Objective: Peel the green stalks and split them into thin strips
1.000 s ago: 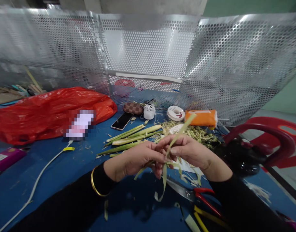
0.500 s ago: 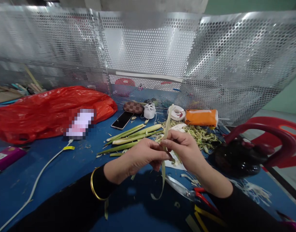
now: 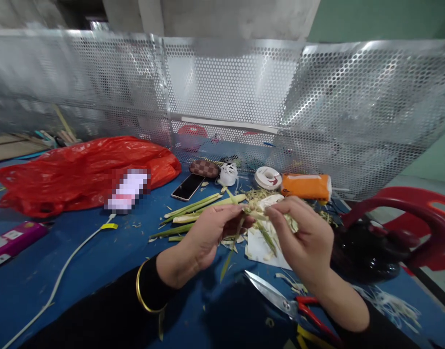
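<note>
My left hand is closed, its thumb and fingers pinching a small woven-looking piece of pale green leaf strips. Loose ends of leaf hang below these fingers. On the other side, my right hand pinches with thumb and forefinger at the piece's right end, where a pale strip reaches the fingertips. Behind the left hand lie long green leaf stalks. Scissors with red handles lie open below the hands. White paper with leaf scraps is beneath the piece.
A red plastic bag and a phone on a white cable are at left. Farther back are a dark phone, a checkered case, a ribbon spool and an orange pack. A dark kettle stands right.
The upright leaf strip no longer stands between my hands. My right hand has moved right and down, away from the left, and more of the scissors and paper shows. The view has tilted slightly.
</note>
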Tool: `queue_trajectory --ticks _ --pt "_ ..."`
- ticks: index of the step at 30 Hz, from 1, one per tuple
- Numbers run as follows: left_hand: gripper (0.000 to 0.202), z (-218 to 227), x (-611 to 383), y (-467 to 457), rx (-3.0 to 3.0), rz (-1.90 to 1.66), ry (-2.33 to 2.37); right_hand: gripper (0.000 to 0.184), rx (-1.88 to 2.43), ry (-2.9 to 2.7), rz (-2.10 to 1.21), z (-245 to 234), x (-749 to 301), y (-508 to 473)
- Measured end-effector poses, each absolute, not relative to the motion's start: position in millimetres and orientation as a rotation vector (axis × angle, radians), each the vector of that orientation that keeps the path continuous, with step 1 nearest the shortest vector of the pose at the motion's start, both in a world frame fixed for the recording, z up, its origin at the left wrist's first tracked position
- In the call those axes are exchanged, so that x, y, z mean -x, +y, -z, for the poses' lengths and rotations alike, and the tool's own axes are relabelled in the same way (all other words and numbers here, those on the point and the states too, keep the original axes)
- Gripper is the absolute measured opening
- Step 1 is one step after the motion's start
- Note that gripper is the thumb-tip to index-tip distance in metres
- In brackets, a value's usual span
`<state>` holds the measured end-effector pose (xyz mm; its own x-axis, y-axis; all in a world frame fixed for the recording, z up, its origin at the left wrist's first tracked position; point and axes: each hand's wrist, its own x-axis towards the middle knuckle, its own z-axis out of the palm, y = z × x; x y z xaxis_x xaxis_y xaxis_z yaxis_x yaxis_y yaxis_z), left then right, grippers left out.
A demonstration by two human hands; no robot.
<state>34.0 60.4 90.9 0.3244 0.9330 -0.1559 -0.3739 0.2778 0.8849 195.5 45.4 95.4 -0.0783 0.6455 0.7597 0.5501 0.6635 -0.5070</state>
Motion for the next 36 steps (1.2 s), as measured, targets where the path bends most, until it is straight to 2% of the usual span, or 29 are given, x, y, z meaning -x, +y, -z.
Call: queue_trajectory --ticks 3,10,28,36 --pt "0.009 -95 -33 59 -0.903 -1.113 0.749 0.016 1.042 -1.877 -0.330 -90 -185 39" --pt "0.012 -90 -37 58 -0.876 -1.172 0.804 0.018 1.029 -1.716 -0.629 -73 -168 42" --pt "0.006 -94 -34 59 -0.946 -1.208 0.745 0.031 0.945 -1.855 -0.592 -75 -175 43" --pt "0.010 -96 -34 59 -0.924 -1.221 0.805 0.031 0.917 -1.887 -0.559 -76 -173 44"
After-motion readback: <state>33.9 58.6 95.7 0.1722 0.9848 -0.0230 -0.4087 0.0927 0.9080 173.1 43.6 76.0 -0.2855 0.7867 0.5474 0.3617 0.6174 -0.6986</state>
